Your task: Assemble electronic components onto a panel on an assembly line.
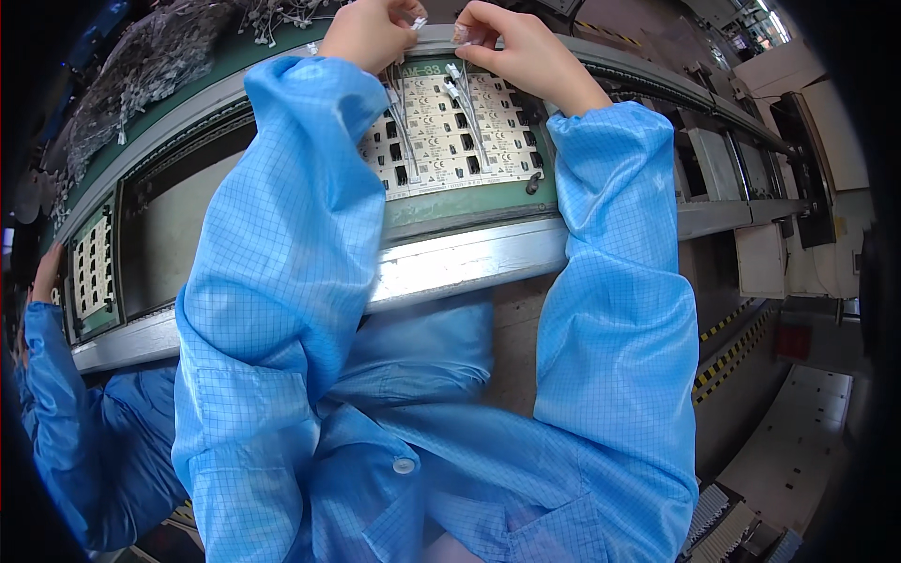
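Both my hands are raised over the far edge of a cream circuit board panel (436,141) with small black components, set in a green fixture (460,212). In the fingers of my left hand (366,36) is a small white connector (419,22). My right hand (526,54) is closed, thumb and index finger brought close together; what lies between them is too small to make out. White wire leads (477,131) run across the panel below my hands, their white connector ends (453,86) resting loose near its far side.
The fixture sits between metal conveyor rails (469,266). Another green fixture with a board (92,265) is at the left, beside a co-worker's hand (47,272) and blue sleeve. Clear plastic bagging (141,80) and loose white leads (272,17) lie beyond the far rail.
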The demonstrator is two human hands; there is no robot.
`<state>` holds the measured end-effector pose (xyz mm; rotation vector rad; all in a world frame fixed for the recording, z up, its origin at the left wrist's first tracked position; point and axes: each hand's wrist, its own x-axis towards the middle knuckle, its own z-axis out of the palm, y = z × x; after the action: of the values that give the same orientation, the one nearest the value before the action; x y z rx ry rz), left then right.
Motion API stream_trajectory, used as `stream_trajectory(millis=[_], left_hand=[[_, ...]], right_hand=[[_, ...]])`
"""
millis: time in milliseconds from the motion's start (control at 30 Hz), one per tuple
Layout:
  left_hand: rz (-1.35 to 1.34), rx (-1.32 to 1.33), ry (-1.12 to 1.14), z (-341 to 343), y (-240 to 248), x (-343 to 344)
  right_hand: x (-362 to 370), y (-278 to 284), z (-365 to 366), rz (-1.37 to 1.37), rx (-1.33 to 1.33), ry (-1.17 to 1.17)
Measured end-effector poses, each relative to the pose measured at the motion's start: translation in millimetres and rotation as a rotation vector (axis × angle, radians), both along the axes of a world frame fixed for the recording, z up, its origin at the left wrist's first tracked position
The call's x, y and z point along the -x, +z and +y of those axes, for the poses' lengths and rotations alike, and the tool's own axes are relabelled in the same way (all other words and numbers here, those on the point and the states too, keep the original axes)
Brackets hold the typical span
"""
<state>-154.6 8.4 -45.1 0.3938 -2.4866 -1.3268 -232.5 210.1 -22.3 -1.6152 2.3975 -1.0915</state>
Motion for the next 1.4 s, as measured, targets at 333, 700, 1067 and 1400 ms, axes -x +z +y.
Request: stream_trajectory(millis=[333,700,1067,1400], left_hand=[[0.28,0.383,-0.266,22,-5,-10],[0.388,0.191,-0.189,41,-2,-36],[0.292,0.657,-0.024,-43,-1,-80],[-0.267,0.88,0.314,-33,10,-83]], right_hand=[[1,2,1,-0.039,0.008,-0.034],[10,-18,-5,0.399,0.03,0.01],[22,-33,-13,0.262,0.028,0.083],[-4,-18,-30,0.388,0.036,-0.083]])
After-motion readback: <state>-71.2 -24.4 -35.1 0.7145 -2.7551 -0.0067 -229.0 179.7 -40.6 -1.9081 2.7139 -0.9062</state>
